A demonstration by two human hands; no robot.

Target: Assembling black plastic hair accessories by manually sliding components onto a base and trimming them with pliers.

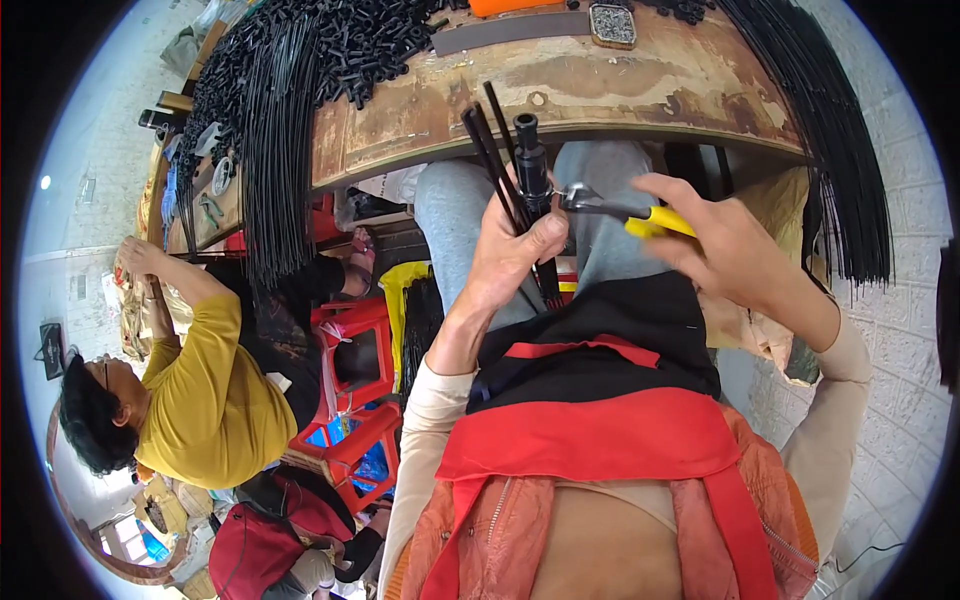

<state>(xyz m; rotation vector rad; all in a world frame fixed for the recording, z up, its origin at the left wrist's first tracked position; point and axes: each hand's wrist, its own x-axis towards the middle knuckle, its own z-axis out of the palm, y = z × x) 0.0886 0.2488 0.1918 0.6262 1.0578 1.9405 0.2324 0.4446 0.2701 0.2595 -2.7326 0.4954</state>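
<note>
My left hand is wrapped round several thin black tubes and a stepped black cylindrical fitting, held upright over my lap. The thumb presses across them from the right. In my right hand are pliers with yellow handles, pointing left. Their metal jaws are at the side of the fitting, where a small shiny bit, perhaps wire, shows; whether they grip it I cannot tell. The fingers of the right hand are partly blurred.
A worn wooden table stands ahead, with heaped short black tubes, a grey strip and a small tin. Bundles of long black cables hang over its edge. At left, a person in yellow works beside red stools.
</note>
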